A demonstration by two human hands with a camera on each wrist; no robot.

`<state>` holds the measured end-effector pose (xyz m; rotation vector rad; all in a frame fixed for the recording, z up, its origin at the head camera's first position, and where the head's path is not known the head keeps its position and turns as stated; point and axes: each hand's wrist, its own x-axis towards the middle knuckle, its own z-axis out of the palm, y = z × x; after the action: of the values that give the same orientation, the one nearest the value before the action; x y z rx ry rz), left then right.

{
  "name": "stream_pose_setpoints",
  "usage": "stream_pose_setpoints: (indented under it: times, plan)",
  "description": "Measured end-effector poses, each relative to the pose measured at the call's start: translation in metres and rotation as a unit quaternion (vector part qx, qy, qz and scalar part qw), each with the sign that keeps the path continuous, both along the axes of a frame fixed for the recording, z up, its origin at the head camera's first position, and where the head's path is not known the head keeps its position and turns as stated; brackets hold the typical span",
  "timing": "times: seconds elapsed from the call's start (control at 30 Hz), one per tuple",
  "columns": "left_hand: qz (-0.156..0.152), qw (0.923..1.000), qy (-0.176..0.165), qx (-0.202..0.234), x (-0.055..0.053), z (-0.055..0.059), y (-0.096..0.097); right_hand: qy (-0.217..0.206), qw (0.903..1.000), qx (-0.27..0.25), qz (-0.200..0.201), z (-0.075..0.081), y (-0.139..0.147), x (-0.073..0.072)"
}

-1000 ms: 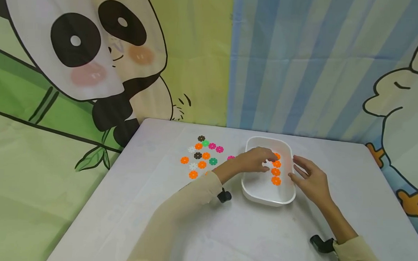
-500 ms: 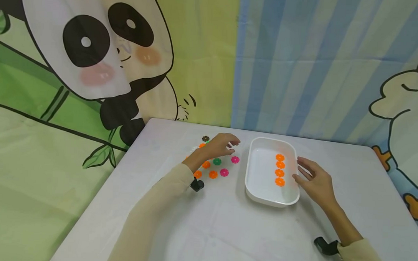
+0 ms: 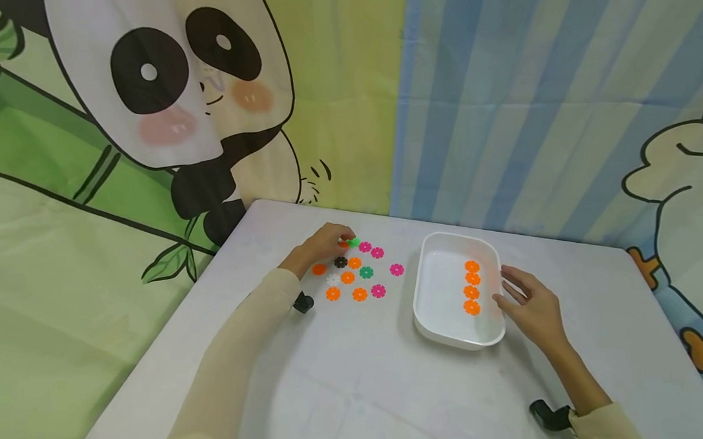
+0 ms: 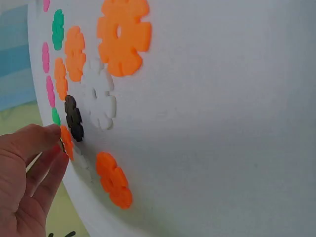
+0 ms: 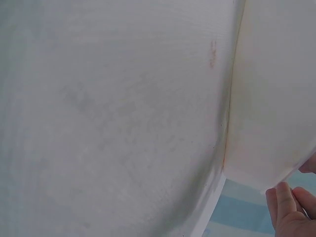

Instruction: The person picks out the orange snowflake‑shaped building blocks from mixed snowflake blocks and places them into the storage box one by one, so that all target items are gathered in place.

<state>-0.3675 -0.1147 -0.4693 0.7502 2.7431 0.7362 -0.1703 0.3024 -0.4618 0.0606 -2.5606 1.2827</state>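
My left hand (image 3: 326,242) reaches down to the far left of a group of flower-shaped plastic discs. In the left wrist view its thumb and fingertips are at an orange disc (image 4: 66,142), a dark disc partly showing behind it; whether they pinch either cannot be made out. A bright green disc (image 3: 354,243) lies just beyond the fingertips. On the right stands a white plastic tray (image 3: 440,335) with several orange discs (image 3: 471,293) in a column inside. My right hand (image 3: 531,308) rests at its right wall, fingers relaxed, fingertips (image 5: 282,190) against the outside.
More discs lie spread left of the tray: pink (image 3: 397,269), dark green (image 3: 366,272), dark brown (image 3: 341,262), white (image 3: 333,280) and orange (image 3: 360,294). The white table (image 3: 346,374) ends at a cartoon curtain (image 3: 343,116) behind.
My left hand has left the tray and moved left over to the loose discs, its fingertips now lowered among them. The right hand stays at the tray's side.
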Motion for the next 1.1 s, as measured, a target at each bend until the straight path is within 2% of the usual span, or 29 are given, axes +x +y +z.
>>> stream_pose_setpoints:
  times: [0.27, 0.53, 0.87, 1.1]
  plan:
    - [0.0, 0.9999, 0.016, -0.005, -0.0074, -0.009, -0.0028, 0.002, 1.0, 0.0, -0.002, -0.0014, 0.0025, -0.0003]
    - [0.033, 0.9993, 0.001, 0.016, -0.0045, -0.0074, -0.0043, 0.0, 1.0, 0.0, -0.002, 0.0001, 0.0019, 0.0]
    - [0.02, 0.9998, 0.009, 0.004, -0.0067, -0.0076, -0.0039, -0.003, 1.0, 0.001, -0.001, 0.001, 0.0021, 0.0002]
    - [0.034, 0.9992, 0.017, -0.015, -0.0082, -0.0089, 0.0006, -0.003, 1.0, 0.004, -0.004, -0.0006, 0.0018, 0.0005]
